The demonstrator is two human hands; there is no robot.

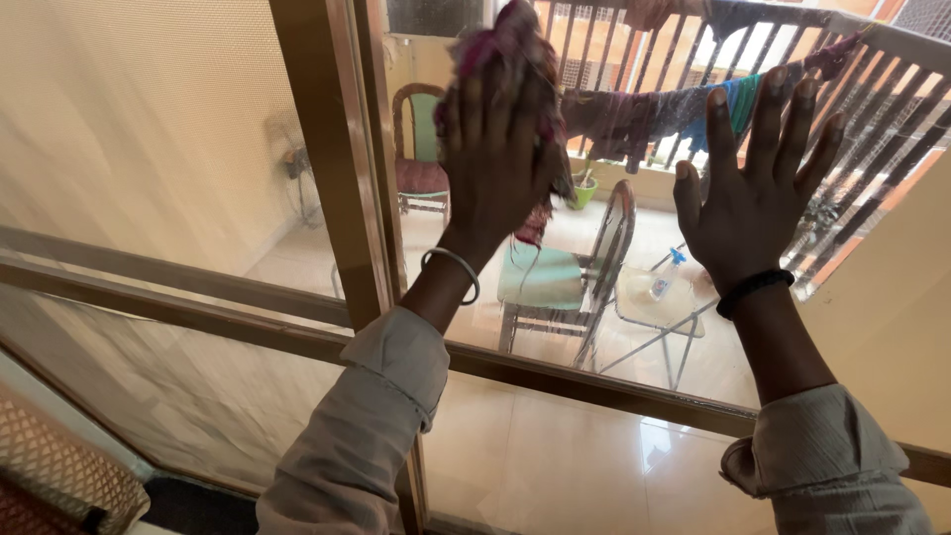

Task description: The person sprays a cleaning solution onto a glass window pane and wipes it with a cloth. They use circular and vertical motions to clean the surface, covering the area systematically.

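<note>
Sleeves: pale grey cuffs are seen at the near edge, one on each forearm.
Wrists: a silver bangle (451,272) is worn on the left, a black band (755,289) on the right.
Left hand (495,159): pressed against the glass pane (555,436), fingers spread over a bunched pink and dark cloth (510,45), which is pinned flat to the glass, high up, just right of the frame.
Right hand (753,188): laid flat on the same pane, fingers released and fanned apart, nothing grasped.
Frame: a brown upright window frame (332,159) is crossed by a horizontal bar lower down.
Beyond the glass: a metal chair with a green seat (565,277) is set between the hands; to its right a small folding table (659,302) carries a spray bottle (662,277).
Far: clothes are hung along a line (654,114) before a balcony railing; a second chair (421,149) stands far left.
</note>
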